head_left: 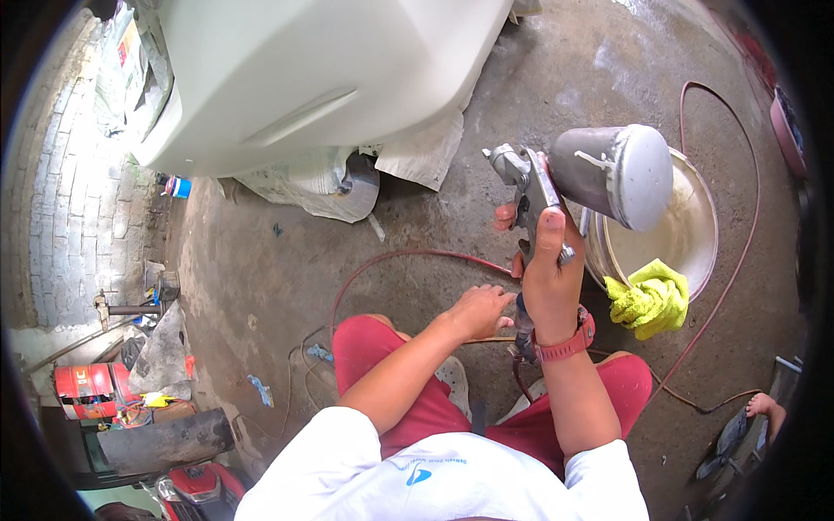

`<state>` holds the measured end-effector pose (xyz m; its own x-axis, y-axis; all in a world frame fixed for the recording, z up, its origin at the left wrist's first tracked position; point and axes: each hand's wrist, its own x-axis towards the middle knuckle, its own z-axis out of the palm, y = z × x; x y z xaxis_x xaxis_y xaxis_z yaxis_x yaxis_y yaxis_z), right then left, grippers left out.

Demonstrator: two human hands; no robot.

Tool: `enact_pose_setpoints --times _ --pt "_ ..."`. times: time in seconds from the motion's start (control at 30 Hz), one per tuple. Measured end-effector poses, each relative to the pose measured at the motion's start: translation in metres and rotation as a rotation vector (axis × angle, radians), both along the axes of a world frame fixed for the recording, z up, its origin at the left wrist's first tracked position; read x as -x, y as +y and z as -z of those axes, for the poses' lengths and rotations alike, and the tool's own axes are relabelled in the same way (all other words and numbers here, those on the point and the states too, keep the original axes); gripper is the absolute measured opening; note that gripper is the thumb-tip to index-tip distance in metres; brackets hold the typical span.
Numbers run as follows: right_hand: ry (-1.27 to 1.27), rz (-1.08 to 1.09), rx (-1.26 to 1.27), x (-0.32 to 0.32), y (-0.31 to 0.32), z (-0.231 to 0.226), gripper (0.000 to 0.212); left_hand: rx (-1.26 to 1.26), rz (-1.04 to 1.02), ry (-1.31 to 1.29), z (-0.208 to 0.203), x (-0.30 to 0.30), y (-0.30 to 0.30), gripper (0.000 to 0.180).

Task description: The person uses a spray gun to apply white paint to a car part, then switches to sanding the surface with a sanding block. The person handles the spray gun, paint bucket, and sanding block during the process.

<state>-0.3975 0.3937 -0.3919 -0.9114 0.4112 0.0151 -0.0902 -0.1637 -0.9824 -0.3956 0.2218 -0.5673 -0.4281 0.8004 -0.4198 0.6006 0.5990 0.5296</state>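
Note:
My right hand (554, 282) is closed round the handle of a metal spray gun (540, 187), thumb up along its back. A large grey paint cup (608, 174) sits on the gun, tilted to the right, with a whitish drip on its side. The gun's nozzle points away to the upper left. My left hand (480, 311) is just left of the dark fitting (523, 326) below the handle, fingers loosely extended towards it; whether they touch it I cannot tell. A reddish air hose (408, 253) curves over the floor near the gun.
A large white painted panel (321, 69) stands ahead, with paper sheets (426, 148) beneath it. Right of the gun, a white bucket (708, 204) has a yellow-green cloth (651, 300) over its rim. Red cans (87, 382) and clutter lie left. Another person's bare limb (764, 406) shows at right.

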Motion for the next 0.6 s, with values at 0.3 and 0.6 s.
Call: enact_pose_setpoints --times 0.3,0.6 --pt "0.211 -0.115 -0.137 -0.010 -0.006 -0.006 0.061 -0.634 -0.732 0.273 -0.048 0.042 0.022 0.076" --pt "0.163 -0.137 -0.035 -0.011 -0.003 -0.010 0.057 -0.544 -0.666 1.139 -0.071 0.051 0.011 0.102"
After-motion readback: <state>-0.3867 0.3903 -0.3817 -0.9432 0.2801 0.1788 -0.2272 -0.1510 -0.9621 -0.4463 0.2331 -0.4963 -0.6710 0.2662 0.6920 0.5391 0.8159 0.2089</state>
